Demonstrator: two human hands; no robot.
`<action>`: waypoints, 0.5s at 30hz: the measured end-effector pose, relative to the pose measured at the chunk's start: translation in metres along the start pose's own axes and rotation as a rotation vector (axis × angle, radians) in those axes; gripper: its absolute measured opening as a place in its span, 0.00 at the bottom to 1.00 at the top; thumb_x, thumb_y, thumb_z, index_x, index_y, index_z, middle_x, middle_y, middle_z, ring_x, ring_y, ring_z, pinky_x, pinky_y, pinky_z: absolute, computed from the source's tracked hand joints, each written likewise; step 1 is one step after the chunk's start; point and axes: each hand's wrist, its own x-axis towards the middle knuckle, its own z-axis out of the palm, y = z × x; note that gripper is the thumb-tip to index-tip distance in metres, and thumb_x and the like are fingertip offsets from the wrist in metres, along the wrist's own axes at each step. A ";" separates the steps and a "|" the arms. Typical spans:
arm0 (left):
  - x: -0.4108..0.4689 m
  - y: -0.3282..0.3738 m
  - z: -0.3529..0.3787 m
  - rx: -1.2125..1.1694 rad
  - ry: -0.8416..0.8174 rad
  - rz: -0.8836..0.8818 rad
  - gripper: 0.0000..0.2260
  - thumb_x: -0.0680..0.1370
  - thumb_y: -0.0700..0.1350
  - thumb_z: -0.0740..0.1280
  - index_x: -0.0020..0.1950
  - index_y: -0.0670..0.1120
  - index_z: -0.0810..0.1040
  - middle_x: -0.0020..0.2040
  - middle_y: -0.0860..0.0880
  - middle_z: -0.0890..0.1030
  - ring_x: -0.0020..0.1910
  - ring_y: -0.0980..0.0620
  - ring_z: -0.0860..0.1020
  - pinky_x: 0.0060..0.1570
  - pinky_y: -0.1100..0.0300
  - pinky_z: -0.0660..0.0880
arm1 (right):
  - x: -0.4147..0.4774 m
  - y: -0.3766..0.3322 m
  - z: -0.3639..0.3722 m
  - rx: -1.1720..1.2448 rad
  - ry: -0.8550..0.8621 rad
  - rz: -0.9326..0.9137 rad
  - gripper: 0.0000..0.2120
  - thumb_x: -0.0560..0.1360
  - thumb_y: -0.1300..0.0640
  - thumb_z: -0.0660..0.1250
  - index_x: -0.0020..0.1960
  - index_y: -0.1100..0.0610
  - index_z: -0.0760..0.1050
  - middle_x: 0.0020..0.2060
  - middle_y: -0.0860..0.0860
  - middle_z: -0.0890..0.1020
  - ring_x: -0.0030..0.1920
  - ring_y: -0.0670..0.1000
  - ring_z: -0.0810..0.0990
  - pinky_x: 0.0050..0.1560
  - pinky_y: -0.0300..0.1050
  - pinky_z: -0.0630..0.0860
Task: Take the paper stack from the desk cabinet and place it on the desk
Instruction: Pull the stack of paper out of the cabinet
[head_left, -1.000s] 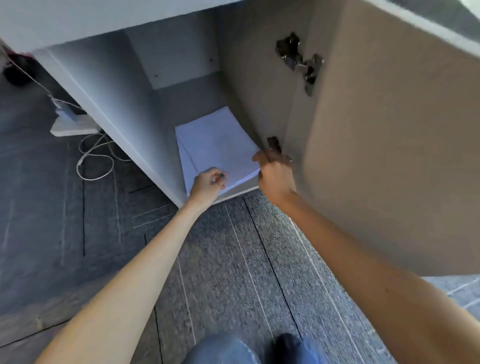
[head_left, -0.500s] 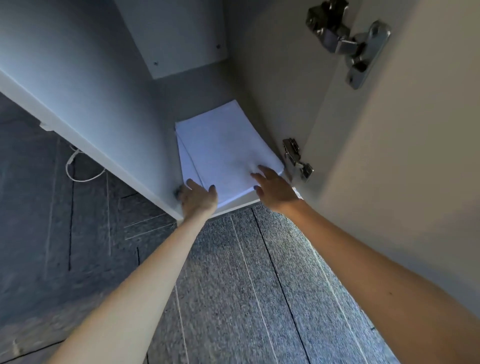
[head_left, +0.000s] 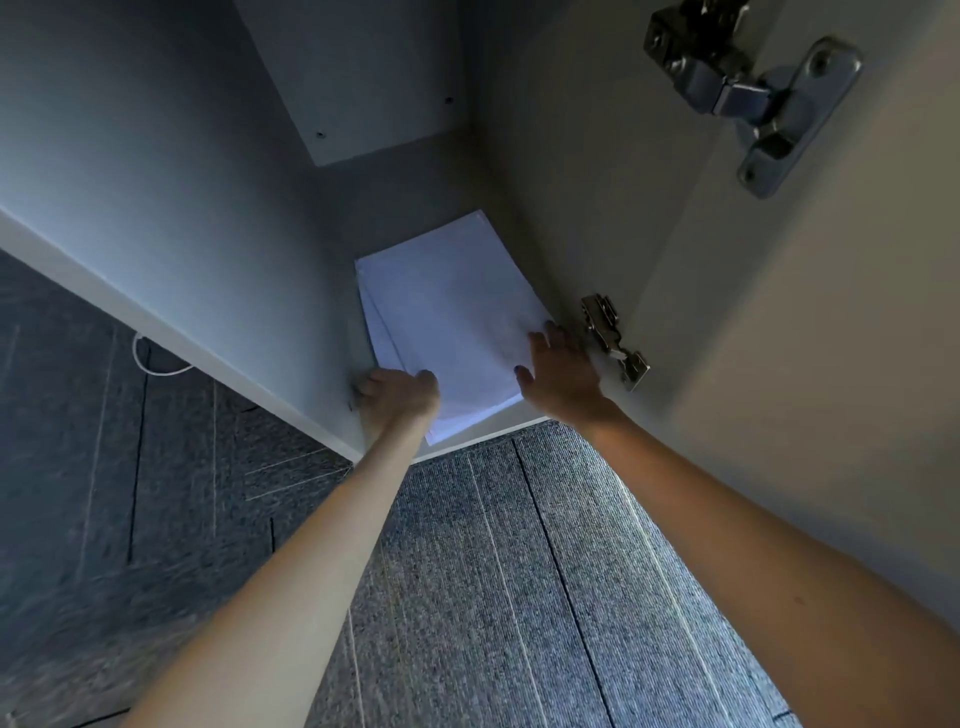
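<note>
Grey carpet tiles (head_left: 493, 597) fill the lower part of our view, and ahead of us the desk cabinet (head_left: 171, 171) stands open, its door (head_left: 805, 364) swung out at three o'clock.

Our left hand (head_left: 397, 397) sits at the near left corner of the paper stack (head_left: 452, 322), fingers curled at the edge with the thumb lying over the top sheet; whether the fingertips have got underneath we cannot tell. Our right hand (head_left: 561, 376) lies on the stack's near right corner at about two o'clock from the left, fingers spread and flat on the paper, thumb pointing in toward the middle. Neither hand is closed around the stack.

Just right of our right hand, a lower hinge (head_left: 615, 340) joins the door to the cabinet wall; an upper hinge (head_left: 748, 98) shows toward one o'clock. A white cable (head_left: 156, 364) loops on the floor at nine o'clock, outside the cabinet.

We judge the task barely begun: the cabinet is open and both hands are at the paper, but the stack lies flat on the cabinet floor, not yet lifted. Gripping, pulling out and carrying up to the tabletop all remain; no tabletop is in view.

The stack looks thin, white and unbound, with lower sheets fanned slightly out along the left edge, so it may slide apart if lifted loosely.
</note>
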 end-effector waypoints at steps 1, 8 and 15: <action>0.003 0.002 0.001 -0.086 -0.018 -0.037 0.32 0.75 0.53 0.63 0.71 0.36 0.58 0.73 0.37 0.62 0.72 0.38 0.64 0.68 0.48 0.66 | 0.001 0.000 0.001 0.000 0.011 0.000 0.25 0.77 0.51 0.59 0.71 0.61 0.63 0.74 0.60 0.62 0.74 0.62 0.60 0.71 0.54 0.60; 0.012 0.006 -0.008 -0.583 -0.134 -0.144 0.27 0.71 0.47 0.73 0.66 0.37 0.72 0.60 0.45 0.78 0.59 0.46 0.78 0.59 0.55 0.75 | 0.009 0.002 -0.007 0.148 0.024 0.064 0.22 0.75 0.55 0.60 0.66 0.64 0.69 0.66 0.60 0.70 0.65 0.62 0.72 0.60 0.51 0.71; 0.006 0.008 -0.014 -0.579 -0.195 -0.143 0.09 0.74 0.44 0.70 0.50 0.41 0.76 0.40 0.47 0.77 0.33 0.52 0.72 0.32 0.60 0.69 | 0.015 0.003 -0.014 0.181 -0.021 0.072 0.21 0.74 0.56 0.60 0.66 0.61 0.70 0.68 0.58 0.68 0.66 0.60 0.72 0.59 0.50 0.72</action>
